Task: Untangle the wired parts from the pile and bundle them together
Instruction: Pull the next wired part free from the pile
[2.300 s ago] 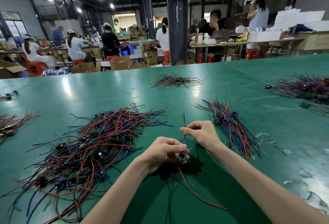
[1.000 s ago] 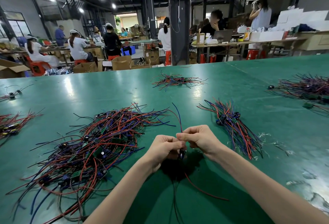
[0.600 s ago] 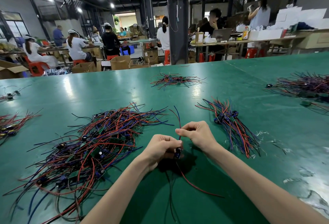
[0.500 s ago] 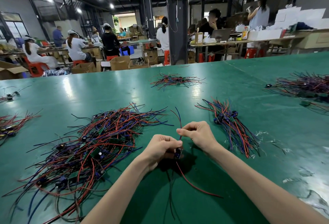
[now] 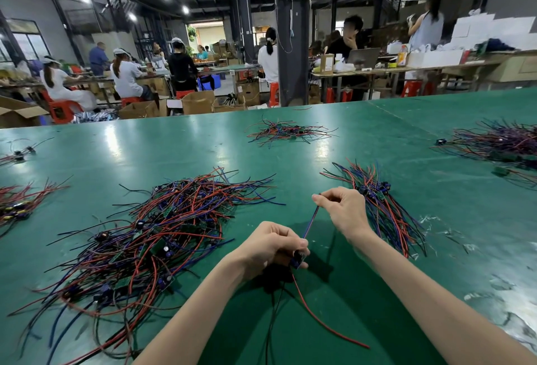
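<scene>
1. Our left hand (image 5: 273, 245) grips one wired part (image 5: 297, 258) by its small body, in the lower middle of the frame, above the desk (image 5: 174, 149).
2. Our right hand (image 5: 343, 208) pinches the tip of its blue wire (image 5: 310, 222) and holds it straight between both hands.
3. A sorted bundle (image 5: 383, 210) lies just behind the right hand, so we judge some parts are done.
4. The tangled pile (image 5: 162, 234) in the left centre is large; most of the work remains, we think.
</scene>
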Demonstrator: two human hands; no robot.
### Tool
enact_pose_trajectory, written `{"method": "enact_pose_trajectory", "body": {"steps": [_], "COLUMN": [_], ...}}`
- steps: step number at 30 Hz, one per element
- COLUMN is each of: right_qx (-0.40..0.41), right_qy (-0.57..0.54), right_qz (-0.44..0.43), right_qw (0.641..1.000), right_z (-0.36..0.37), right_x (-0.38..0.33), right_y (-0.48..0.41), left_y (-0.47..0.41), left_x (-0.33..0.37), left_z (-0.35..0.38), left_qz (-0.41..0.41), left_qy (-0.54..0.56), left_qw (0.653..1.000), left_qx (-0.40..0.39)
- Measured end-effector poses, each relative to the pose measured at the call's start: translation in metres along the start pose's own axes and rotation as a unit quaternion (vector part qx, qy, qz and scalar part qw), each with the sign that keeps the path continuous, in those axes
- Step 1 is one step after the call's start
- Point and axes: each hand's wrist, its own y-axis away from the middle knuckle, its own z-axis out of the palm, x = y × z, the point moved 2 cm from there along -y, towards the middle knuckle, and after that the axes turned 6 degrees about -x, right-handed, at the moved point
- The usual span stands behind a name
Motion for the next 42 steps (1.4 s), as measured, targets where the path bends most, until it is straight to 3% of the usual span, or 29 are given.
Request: {"method": "enact_pose_trajectory", "body": {"steps": [6,10,14,19,23,33,36,42], "right_qx": [-0.014,-0.029,-0.066,-0.107,-0.118,-0.160,-0.144,-0.030], "right_qy": [-0.105,-0.206,-0.368,-0.473,-0.567,-0.611,-0.606,-0.354], "right_qz": [0.068,0.138,0.259,0.324,0.374,0.373,0.345,0.182], "right_qw": [0.992,0.968,0.891,0.812,0.724,0.679,0.702,0.917], "right_z": [0.003,0.002,0.001,-0.007,-0.012,-0.015,-0.014,-0.018], "right_x": [0.002,0.000,-0.004,-0.015,-0.023,-0.031,-0.031,-0.017], "right_y": [-0.001,-0.001,-0.002,-0.001,0.003,0.007,0.006,-0.003], "left_y": [0.002,0.003,0.004,0.003,0.001,0.001,0.001,0.004], "left_x": [0.001,0.002,0.003,0.000,-0.002,-0.004,-0.003,0.001], "left_z": [-0.001,-0.001,-0.001,-0.001,-0.002,-0.002,-0.002,0.005], "left_qz": [-0.010,-0.010,-0.009,0.002,0.004,0.026,0.034,0.062], "left_qy": [-0.002,0.000,-0.001,-0.041,-0.046,-0.025,-0.022,-0.020], "left_qw": [1.000,1.000,1.000,0.999,0.999,0.997,0.997,0.998], "left_qx": [-0.014,-0.017,-0.021,0.002,0.017,0.069,0.068,0.025]}}
